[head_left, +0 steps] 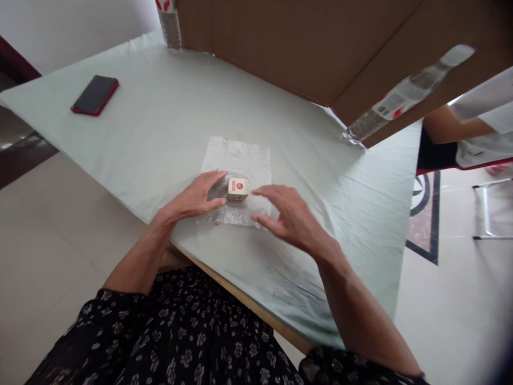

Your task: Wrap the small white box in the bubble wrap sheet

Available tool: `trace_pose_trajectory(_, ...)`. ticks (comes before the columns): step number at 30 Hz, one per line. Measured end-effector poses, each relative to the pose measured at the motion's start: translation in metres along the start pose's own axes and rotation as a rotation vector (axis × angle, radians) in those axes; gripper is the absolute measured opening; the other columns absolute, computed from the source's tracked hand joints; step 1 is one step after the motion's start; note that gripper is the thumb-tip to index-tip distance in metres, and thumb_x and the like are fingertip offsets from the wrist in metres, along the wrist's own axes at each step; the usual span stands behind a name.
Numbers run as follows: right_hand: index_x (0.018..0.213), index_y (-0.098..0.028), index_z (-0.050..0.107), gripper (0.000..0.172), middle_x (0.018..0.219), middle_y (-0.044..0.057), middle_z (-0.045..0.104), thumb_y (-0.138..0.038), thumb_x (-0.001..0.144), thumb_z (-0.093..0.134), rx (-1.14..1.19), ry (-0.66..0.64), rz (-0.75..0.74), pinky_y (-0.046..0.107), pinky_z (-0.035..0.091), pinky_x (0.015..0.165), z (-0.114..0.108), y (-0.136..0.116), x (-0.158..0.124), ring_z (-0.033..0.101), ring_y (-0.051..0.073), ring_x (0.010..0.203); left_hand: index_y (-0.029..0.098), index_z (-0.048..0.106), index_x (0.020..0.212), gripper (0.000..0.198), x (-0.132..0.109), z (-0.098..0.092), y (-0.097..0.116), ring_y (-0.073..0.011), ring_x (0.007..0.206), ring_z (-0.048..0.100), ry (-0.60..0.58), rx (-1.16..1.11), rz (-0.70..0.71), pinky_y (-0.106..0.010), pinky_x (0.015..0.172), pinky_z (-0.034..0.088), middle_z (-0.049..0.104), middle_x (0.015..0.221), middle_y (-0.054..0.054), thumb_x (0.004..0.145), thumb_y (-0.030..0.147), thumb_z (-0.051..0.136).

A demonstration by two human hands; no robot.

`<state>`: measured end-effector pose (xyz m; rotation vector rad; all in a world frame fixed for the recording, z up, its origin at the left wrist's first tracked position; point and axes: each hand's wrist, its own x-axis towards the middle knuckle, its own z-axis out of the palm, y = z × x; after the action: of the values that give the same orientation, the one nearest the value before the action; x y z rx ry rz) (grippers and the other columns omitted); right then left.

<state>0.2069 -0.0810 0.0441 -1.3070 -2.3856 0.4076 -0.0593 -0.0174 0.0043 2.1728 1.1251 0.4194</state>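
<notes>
A small cream box [237,189] with red print stands on a square sheet of bubble wrap [240,155], which lies flat on the cloth-covered table. Just left of the box is my left hand [196,197], thumb and fingers apart, the tips close to its side; whether they touch it I cannot tell. On the other side my right hand [286,214] hovers over the right edge of the wrap with a gap to the box. Its fingers are spread and hold nothing.
A phone [95,95] with a red case lies at the far left of the pale green tablecloth [160,107]. A large cardboard panel [272,48] stands at the back, with a clear plastic bottle [404,99] at its right and another bottle [170,27] at its left. A person's arm [457,125] shows at the right.
</notes>
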Motion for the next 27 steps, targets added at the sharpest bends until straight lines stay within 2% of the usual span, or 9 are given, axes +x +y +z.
trace_pose_trajectory(3, 0.129, -0.02, 0.062, 0.041, 0.137, 0.017, 0.064, -0.032, 0.09, 0.067, -0.133, -0.099, -0.083, 0.05, 0.046, 0.096, 0.011, -0.017, -0.015, 0.061, 0.034, 0.116, 0.02, 0.044, 0.151, 0.068, -0.007, -0.004, 0.007, -0.0316, 0.152, 0.034, 0.044, 0.018, -0.007, -0.05, 0.124, 0.032, 0.046, 0.159, -0.011, 0.091, 0.048, 0.056)
trace_pose_trajectory(6, 0.12, -0.014, 0.066, 0.031, 0.136, 0.021, 0.064, -0.022, 0.09, 0.062, -0.286, -0.083, -0.092, 0.049, 0.043, 0.094, 0.034, -0.023, -0.017, 0.061, 0.034, 0.11, 0.023, 0.05, 0.147, 0.063, -0.016, -0.008, 0.014, -0.0313, 0.15, 0.037, 0.085, 0.041, 0.036, -0.051, 0.124, 0.033, 0.052, 0.154, -0.01, 0.089, 0.046, 0.06)
trace_pose_trajectory(8, 0.11, -0.014, 0.069, 0.023, 0.126, 0.017, 0.07, -0.015, 0.094, 0.054, -0.324, -0.044, -0.1, 0.047, 0.041, 0.096, 0.047, -0.022, -0.015, 0.062, 0.031, 0.104, 0.022, 0.053, 0.145, 0.061, -0.024, -0.008, 0.018, -0.0319, 0.148, 0.04, 0.111, 0.072, 0.089, -0.051, 0.124, 0.034, 0.053, 0.152, -0.012, 0.088, 0.044, 0.064)
trace_pose_trajectory(11, 0.096, -0.018, 0.07, 0.025, 0.108, 0.01, 0.076, -0.01, 0.097, 0.046, -0.325, 0.039, -0.116, 0.042, 0.038, 0.096, 0.056, -0.016, -0.009, 0.062, 0.025, 0.092, 0.024, 0.055, 0.143, 0.061, -0.035, -0.005, 0.023, -0.0328, 0.147, 0.041, 0.148, 0.135, 0.141, -0.052, 0.123, 0.036, 0.05, 0.154, -0.013, 0.086, 0.042, 0.069)
trace_pose_trajectory(15, 0.091, -0.019, 0.068, 0.018, 0.098, 0.006, 0.077, -0.013, 0.097, 0.052, -0.308, 0.194, -0.111, 0.039, 0.038, 0.089, 0.053, -0.009, -0.004, 0.061, 0.021, 0.084, 0.024, 0.06, 0.136, 0.058, -0.038, 0.009, 0.027, -0.036, 0.147, 0.041, 0.223, 0.189, 0.2, -0.055, 0.12, 0.037, 0.047, 0.155, -0.015, 0.082, 0.037, 0.077)
trace_pose_trajectory(19, 0.091, -0.02, 0.067, 0.013, 0.102, 0.006, 0.076, -0.017, 0.097, 0.056, -0.225, 0.292, -0.08, 0.037, 0.04, 0.087, 0.047, -0.005, 0.003, 0.066, 0.02, 0.089, 0.021, 0.069, 0.114, 0.031, -0.026, 0.019, 0.033, -0.035, 0.144, 0.046, 0.3, 0.184, 0.178, -0.054, 0.118, 0.04, 0.051, 0.152, -0.015, 0.084, 0.027, 0.074)
trace_pose_trajectory(22, 0.09, -0.021, 0.067, 0.01, 0.106, 0.007, 0.075, -0.019, 0.096, 0.059, -0.149, 0.323, -0.046, 0.037, 0.042, 0.086, 0.044, -0.002, 0.01, 0.068, 0.021, 0.096, 0.019, 0.069, 0.093, 0.006, -0.014, 0.019, 0.038, -0.031, 0.136, 0.055, 0.373, 0.134, 0.127, -0.05, 0.113, 0.046, 0.06, 0.144, -0.015, 0.088, 0.021, 0.066)
trace_pose_trajectory(27, 0.088, -0.021, 0.065, 0.007, 0.12, 0.01, 0.072, -0.022, 0.094, 0.061, 0.002, 0.263, 0.054, 0.039, 0.046, 0.088, 0.037, 0.006, 0.02, 0.067, 0.024, 0.106, 0.018, 0.066, 0.084, 0.006, 0.001, 0.016, 0.043, -0.027, 0.125, 0.064, 0.395, -0.012, 0.081, -0.043, 0.102, 0.053, 0.066, 0.135, -0.014, 0.089, 0.021, 0.063)
